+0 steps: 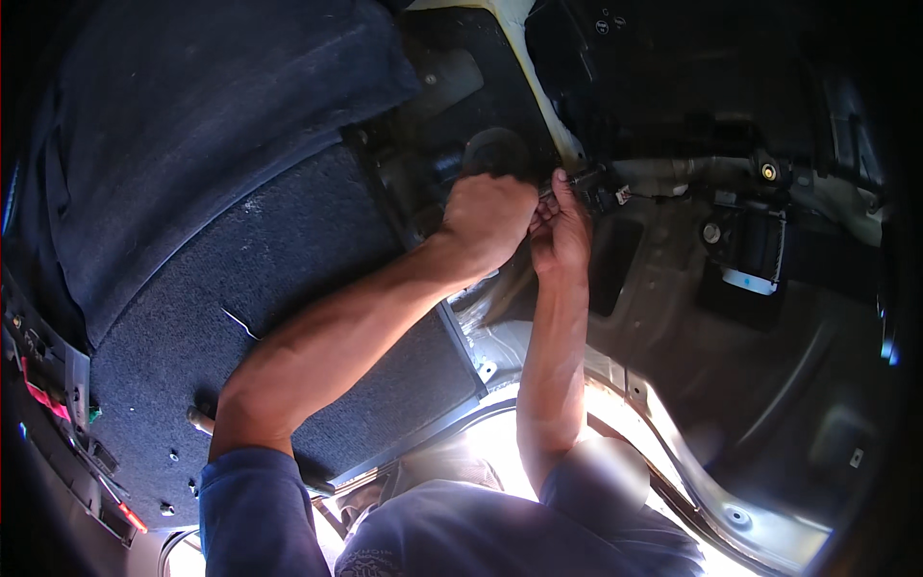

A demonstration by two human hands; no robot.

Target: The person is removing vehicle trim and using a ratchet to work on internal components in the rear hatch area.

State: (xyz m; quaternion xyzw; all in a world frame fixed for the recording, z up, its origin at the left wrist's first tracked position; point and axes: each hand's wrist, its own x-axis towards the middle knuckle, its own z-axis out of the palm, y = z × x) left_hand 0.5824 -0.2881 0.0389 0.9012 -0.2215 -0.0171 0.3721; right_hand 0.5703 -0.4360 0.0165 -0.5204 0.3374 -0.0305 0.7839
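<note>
Part, blk, by R hand; L hand adj.

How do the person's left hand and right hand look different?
The left hand shows its back and curled knuckles; the right hand shows its thumb pointing up and bent fingers. The left hand's forearm slants across the picture, while the right hand's rises almost straight. Both are bare and close together.

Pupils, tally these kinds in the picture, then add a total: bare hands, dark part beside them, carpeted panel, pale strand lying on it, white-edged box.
Bare hands (left hand, right hand): 2
Dark part: 1
Carpeted panel: 1
Pale strand: 1
White-edged box: 1
Total: 6
</note>
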